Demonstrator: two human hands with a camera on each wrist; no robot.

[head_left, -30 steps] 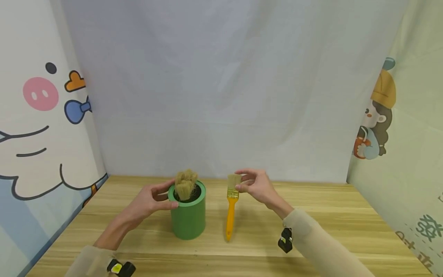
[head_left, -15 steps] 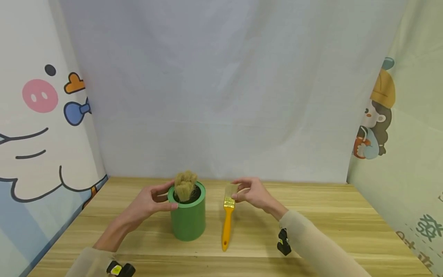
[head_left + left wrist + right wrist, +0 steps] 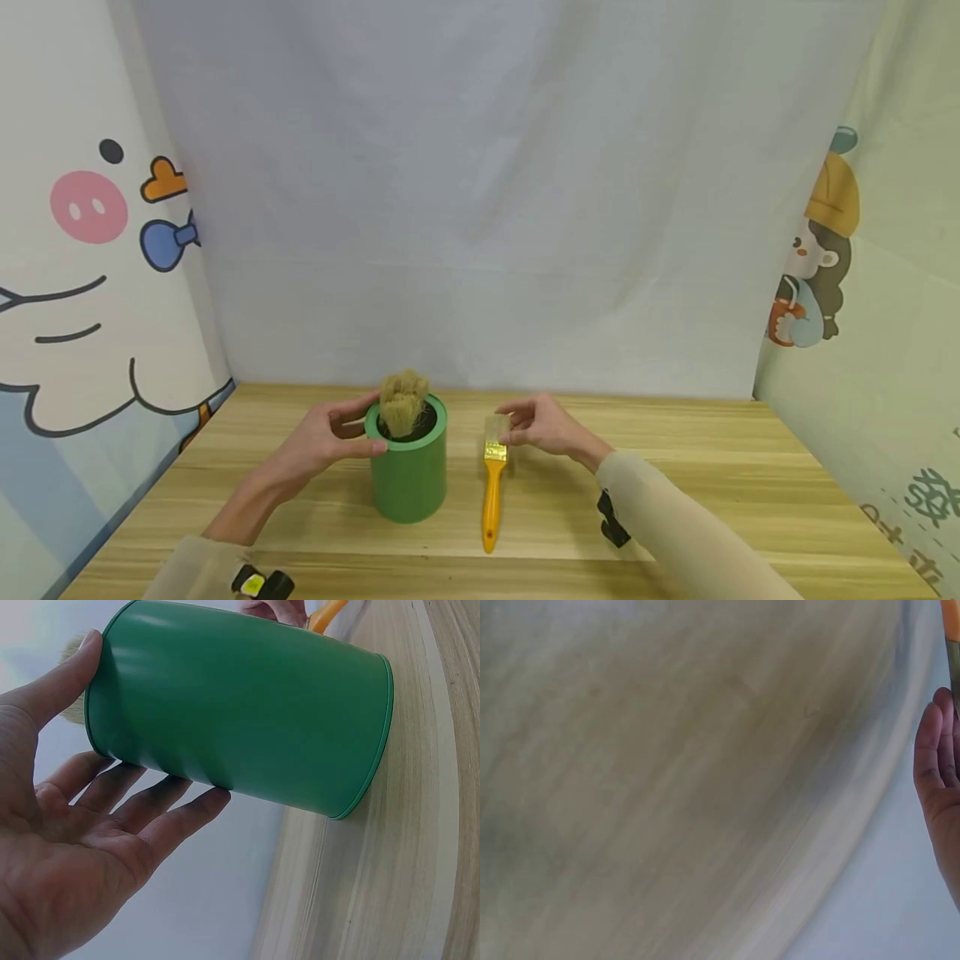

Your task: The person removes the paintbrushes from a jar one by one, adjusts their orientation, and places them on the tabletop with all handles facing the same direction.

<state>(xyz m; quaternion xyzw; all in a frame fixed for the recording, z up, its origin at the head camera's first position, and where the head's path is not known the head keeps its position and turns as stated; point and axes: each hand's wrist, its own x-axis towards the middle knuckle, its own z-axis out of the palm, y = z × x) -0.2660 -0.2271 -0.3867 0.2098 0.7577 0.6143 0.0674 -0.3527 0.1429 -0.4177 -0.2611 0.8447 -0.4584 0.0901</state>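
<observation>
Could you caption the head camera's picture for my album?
Left hand on a green cylindrical holder, right hand pinching an orange-handled paintbrush by its pale bristles.

**Green pot (image 3: pixel 408 487) and yellow brush (image 3: pixel 492 500), one at each hand**

On my head feed, the left hand (image 3: pixel 318 442) holds the green pot by its left side, thumb at the near rim. The pot stands upright on the bench (image 3: pixel 660 433), tan bristles (image 3: pixel 402 403) rising above its rim. Just beside it, well within my view, the right hand (image 3: pixel 547 427) pinches the yellow brush at its bristle end, handle pointing toward me. A pale cloth (image 3: pixel 480 208) hangs behind.
</observation>
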